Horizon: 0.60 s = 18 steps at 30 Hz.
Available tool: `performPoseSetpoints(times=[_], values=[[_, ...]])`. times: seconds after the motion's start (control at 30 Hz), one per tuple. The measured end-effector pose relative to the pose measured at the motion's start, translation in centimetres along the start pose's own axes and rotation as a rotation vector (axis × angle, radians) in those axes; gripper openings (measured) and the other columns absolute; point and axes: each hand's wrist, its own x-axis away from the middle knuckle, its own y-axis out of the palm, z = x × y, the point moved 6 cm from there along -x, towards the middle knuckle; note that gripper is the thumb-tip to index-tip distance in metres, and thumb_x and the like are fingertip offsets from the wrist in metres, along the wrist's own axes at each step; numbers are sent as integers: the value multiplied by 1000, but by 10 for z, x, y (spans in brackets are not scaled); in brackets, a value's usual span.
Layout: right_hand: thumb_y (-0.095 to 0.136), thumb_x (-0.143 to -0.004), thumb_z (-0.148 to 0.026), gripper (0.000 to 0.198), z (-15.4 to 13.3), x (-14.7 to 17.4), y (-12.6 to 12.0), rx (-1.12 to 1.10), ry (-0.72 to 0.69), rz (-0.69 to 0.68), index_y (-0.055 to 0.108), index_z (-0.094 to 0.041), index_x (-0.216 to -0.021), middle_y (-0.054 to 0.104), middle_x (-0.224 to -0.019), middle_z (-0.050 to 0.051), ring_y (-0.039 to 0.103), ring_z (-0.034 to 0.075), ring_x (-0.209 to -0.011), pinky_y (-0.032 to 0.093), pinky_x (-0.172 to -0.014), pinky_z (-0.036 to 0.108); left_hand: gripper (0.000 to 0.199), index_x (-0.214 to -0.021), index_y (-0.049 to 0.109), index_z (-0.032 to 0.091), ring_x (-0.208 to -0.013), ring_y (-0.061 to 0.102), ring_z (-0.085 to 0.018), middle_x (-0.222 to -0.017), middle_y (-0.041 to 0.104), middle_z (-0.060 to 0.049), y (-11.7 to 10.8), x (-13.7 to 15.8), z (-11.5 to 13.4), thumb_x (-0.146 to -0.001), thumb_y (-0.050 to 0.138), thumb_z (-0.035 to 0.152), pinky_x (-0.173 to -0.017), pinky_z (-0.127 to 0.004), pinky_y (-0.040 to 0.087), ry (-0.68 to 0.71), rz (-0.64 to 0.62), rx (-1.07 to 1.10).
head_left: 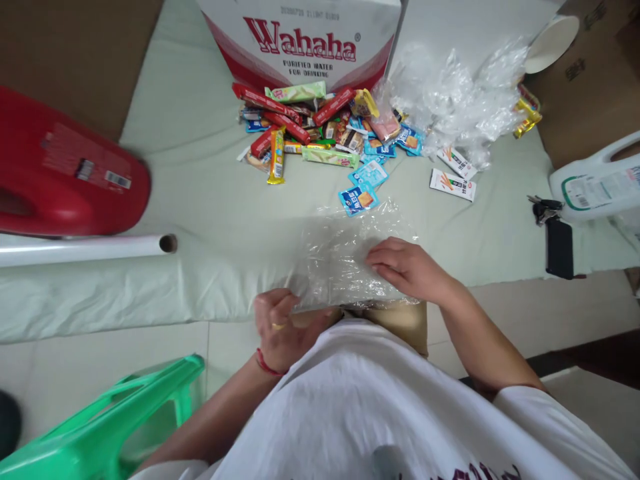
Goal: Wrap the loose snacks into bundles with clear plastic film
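Observation:
A clear, crinkled plastic bag (pixel 345 257) lies spread at the table's front edge, close to my body. My left hand (pixel 277 327) is at the bag's lower left corner, its fingers curled in on the bag's edge and the thumb stretched to the right. It wears a ring and a red cord bracelet. On the right part of the bag rests my right hand (pixel 405 267), palm down, with its fingers stretched out over the film. Just beyond the bag lies a blue snack packet (pixel 359 199), with another blue packet (pixel 369 174) behind it.
A pile of wrapped snacks (pixel 300 123) lies before a Wahaha carton (pixel 305 47). Clear bags (pixel 450 93) and two white packets (pixel 453 185) are to the right. A red jug (pixel 70 167) and white roll (pixel 85 248) stand left; a phone (pixel 559 248) lies right. A green stool (pixel 115 407) stands below.

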Motion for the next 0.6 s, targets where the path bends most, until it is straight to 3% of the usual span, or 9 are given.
performPoseSetpoints(times=[0.1, 0.27, 0.37, 0.43, 0.6], values=[[51, -105, -21, 26, 12, -19, 38, 44, 24, 12, 75, -22, -114, 75, -118, 11, 68, 26, -110, 58, -95, 43, 53, -121, 53, 22, -91, 61, -27, -105, 62, -10, 19, 9, 8, -84, 85, 42, -78, -43, 53, -72, -92, -151], [53, -102, -21, 24, 32, -24, 70, 39, 101, 70, 74, -19, -114, 73, -121, 14, 67, 27, -112, 58, -97, 44, 4, -97, 64, 21, -82, 60, -24, -87, 65, -7, 33, 12, -4, -94, 66, 20, -74, -38, 47, -145, -205, -200], [54, -102, -20, 23, 41, -19, 75, -24, 130, 103, 74, -19, -113, 73, -121, 13, 69, 25, -110, 58, -96, 42, 12, -84, 64, 22, -75, 58, -20, -76, 64, -3, 26, 10, -13, -95, 62, 17, -71, -35, 45, -217, -177, -101], [54, -101, -20, 23, 46, -16, 75, -70, 145, 134, 73, -20, -114, 72, -120, 12, 69, 24, -109, 58, -96, 40, 12, -82, 64, 21, -70, 57, -17, -75, 64, -1, 19, 8, -22, -95, 62, 20, -68, -31, 45, -349, -128, -8], [55, -101, -22, 21, 54, -14, 72, -140, 180, 181, 73, -22, -110, 70, -119, 11, 70, 22, -107, 58, -94, 38, 14, -82, 65, 21, -60, 53, -13, -65, 59, 4, 5, 16, -49, -90, 63, 32, -60, -26, 42, -861, -73, 121]])
